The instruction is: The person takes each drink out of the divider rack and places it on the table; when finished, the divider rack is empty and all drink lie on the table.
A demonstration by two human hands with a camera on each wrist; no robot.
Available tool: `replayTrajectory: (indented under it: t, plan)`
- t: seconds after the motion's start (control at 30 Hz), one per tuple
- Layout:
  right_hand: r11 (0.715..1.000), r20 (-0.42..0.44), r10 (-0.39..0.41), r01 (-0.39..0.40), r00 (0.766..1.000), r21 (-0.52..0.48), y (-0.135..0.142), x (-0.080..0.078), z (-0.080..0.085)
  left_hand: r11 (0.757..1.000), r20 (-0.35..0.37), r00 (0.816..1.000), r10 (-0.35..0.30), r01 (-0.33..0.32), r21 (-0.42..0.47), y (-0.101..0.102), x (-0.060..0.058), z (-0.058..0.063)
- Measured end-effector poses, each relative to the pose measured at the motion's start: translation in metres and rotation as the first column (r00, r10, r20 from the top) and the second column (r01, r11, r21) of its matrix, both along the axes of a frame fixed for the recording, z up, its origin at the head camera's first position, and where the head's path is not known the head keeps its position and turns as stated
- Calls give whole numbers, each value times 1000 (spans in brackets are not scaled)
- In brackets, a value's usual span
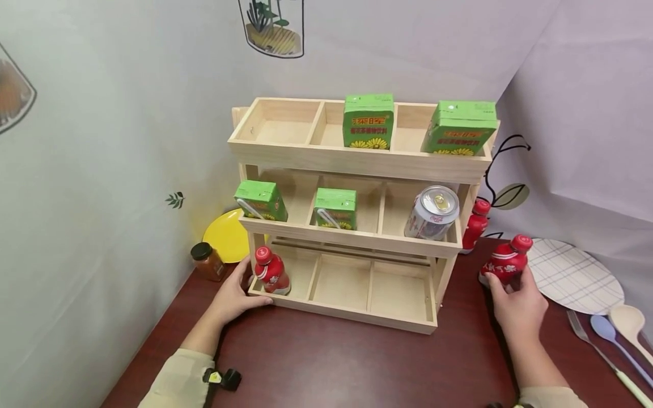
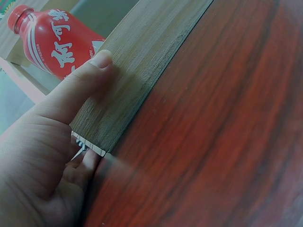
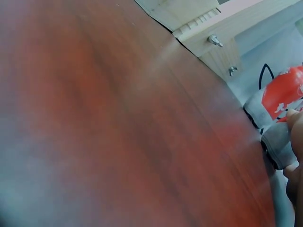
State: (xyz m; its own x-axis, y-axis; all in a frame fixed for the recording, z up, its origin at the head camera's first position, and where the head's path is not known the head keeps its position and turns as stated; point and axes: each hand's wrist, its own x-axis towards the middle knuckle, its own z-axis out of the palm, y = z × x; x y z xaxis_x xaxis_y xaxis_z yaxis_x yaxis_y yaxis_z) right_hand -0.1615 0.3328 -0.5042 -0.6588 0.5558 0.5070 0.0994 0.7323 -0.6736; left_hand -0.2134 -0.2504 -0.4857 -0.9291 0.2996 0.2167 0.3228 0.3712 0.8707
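My left hand (image 1: 232,296) grips the bottom left corner of a three-tier wooden shelf (image 1: 357,158). In the left wrist view its thumb lies on the front board (image 2: 128,80), and some of its fingers are hidden behind the corner. Just beside it, a red-capped bottle (image 1: 271,272) stands in the bottom tier's left compartment. My right hand (image 1: 521,309) holds another red bottle (image 1: 506,260) at the right of the shelf, tilted slightly. Behind that, a third red bottle (image 1: 475,225) stands partly hidden by the shelf's side.
Green drink cartons (image 1: 368,122) sit on the top and middle tiers. A silver can (image 1: 432,212) is in the middle tier's right compartment. At left are a jar (image 1: 208,262) and yellow plate (image 1: 224,235); at right, a checked plate (image 1: 576,277), fork (image 1: 594,340) and spoons (image 1: 627,323).
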Motion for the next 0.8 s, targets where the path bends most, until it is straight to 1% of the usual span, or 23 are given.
replayTrajectory:
  t: [0.2,0.4,0.53,0.67,0.8]
  plan:
    - [1000,32,-17,17,999,-12,4,-17,0,1000,-2,1000,5,-5,-2,0,2,-1]
    - [998,19,-19,20,1000,-55,8,-32,-5,999,-8,1000,23,-23,-28,0,1,2]
    - [998,12,-14,14,1000,-55,11,-39,-7,999,6,1000,31,-30,-27,-1,0,2]
    - [998,29,-23,24,999,-51,13,-43,-4,1000,12,1000,25,-25,-13,0,0,1]
    - [998,25,-27,28,999,-56,14,-48,-1,1000,15,1000,19,-19,-4,1,0,0]
